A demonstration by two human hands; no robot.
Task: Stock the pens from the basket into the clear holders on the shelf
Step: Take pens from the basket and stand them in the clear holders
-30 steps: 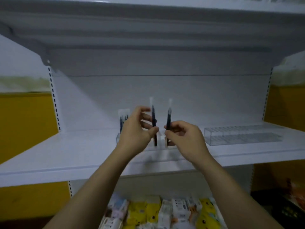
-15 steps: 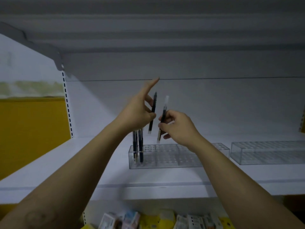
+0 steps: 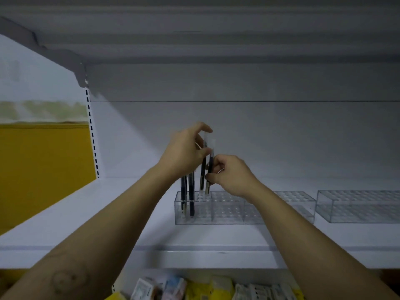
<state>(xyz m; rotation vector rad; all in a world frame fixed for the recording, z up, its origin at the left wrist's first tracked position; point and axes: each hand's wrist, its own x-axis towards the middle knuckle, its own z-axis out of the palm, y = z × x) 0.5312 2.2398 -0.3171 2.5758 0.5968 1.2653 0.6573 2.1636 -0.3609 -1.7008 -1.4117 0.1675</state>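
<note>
At the centre of the frame the left grip (image 3: 184,150) pinches a dark pen (image 3: 203,169) high on its barrel, between thumb and fingers. The right grip (image 3: 229,174) pinches a second pen (image 3: 209,167) lower down. Both pens stand nearly upright, side by side, with their lower ends at the perforated top of the clear holder (image 3: 227,211) on the shelf (image 3: 129,213). I cannot tell whether either end has entered a hole. Two stocked pens (image 3: 191,198) already stand at the holder's left end, just beside them.

The step in hand looks like seating these two pens in the next free holes. It would likely go best one pen at a time: hold it vertical, find the hole with the lower end, then let it slide down rather than push it. The holder looks light and could shift or tip under a push. The knuckles should also stay off the stocked pens. A second holder (image 3: 357,206) sits at the right of the frame. The basket is not in view.
</note>
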